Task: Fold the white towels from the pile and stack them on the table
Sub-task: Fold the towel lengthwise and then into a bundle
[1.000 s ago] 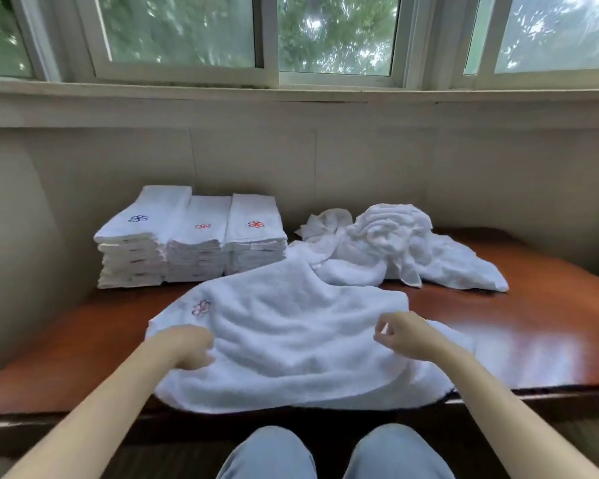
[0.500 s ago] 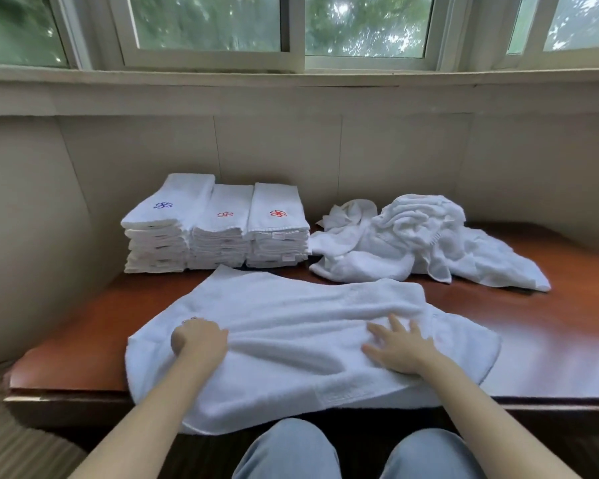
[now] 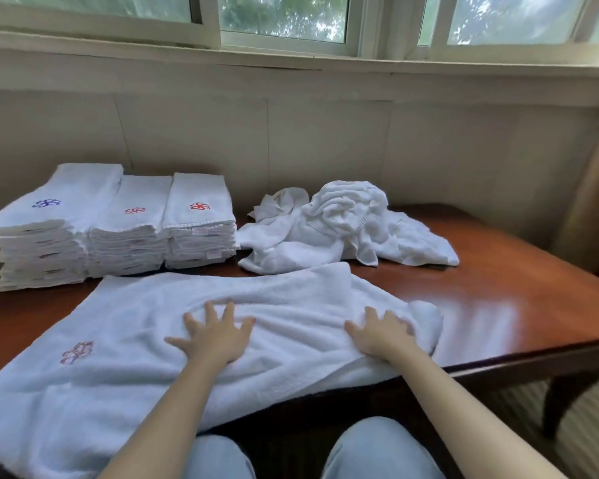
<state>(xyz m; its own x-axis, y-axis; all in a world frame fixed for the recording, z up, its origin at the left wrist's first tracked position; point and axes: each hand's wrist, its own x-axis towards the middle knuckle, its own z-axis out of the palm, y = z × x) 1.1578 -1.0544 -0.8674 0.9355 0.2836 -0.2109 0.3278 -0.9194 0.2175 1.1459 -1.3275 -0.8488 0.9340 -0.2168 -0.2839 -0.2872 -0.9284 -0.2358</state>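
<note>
A white towel (image 3: 146, 326) with a red embroidered mark lies spread across the front of the wooden table (image 3: 498, 305), its near edge hanging over the table's front. My left hand (image 3: 215, 335) presses flat on the towel's middle, fingers spread. On the towel's right end rests my right hand (image 3: 381, 331), also flat with fingers apart. A crumpled pile of white towels (image 3: 339, 226) sits behind, at the table's centre back. Three stacks of folded towels (image 3: 118, 229) stand side by side at the back left.
A pale wall with a window sill runs directly behind the table. A dark table leg (image 3: 561, 399) and striped carpet show at the lower right. My knees in light blue trousers (image 3: 377, 451) are under the table's front edge.
My left hand has opened from a fist and slid right to the towel's middle. My right hand has moved right toward the towel's end. The towel lies flatter and its red mark shows.
</note>
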